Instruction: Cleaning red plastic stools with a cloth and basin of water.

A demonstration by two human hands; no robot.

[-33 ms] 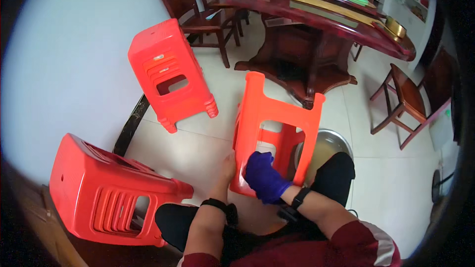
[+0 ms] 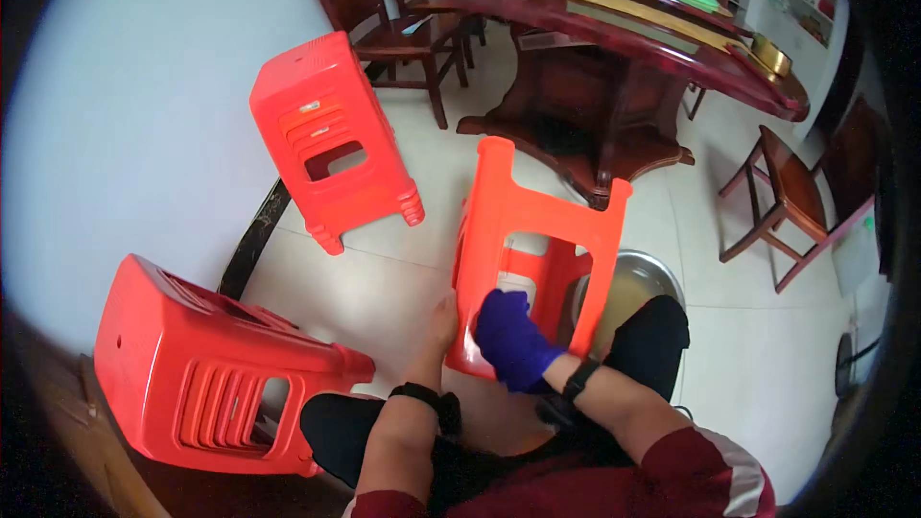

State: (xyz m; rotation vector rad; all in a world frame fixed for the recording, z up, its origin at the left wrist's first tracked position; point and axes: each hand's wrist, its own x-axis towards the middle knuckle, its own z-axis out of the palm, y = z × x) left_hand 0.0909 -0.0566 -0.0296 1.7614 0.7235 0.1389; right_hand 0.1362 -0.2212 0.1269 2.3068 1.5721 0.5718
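A red plastic stool [image 2: 547, 216] lies tipped over on the floor between my knees, its legs pointing away from me. My left hand [image 2: 441, 321] grips its left edge near the seat. My right hand [image 2: 513, 345] is covered by a blue-purple cloth and presses it against the inside of the stool, near the seat. I cannot tell if the cloth is a rag or a glove. Both wrists wear dark bands.
A stack of red stools [image 2: 326, 134] stands upright to the far left, and another red stool [image 2: 211, 364] lies on its side at my left. A metal basin [image 2: 638, 278] sits behind the held stool. A dark round table [image 2: 614, 29] and wooden chairs [image 2: 787, 192] stand beyond.
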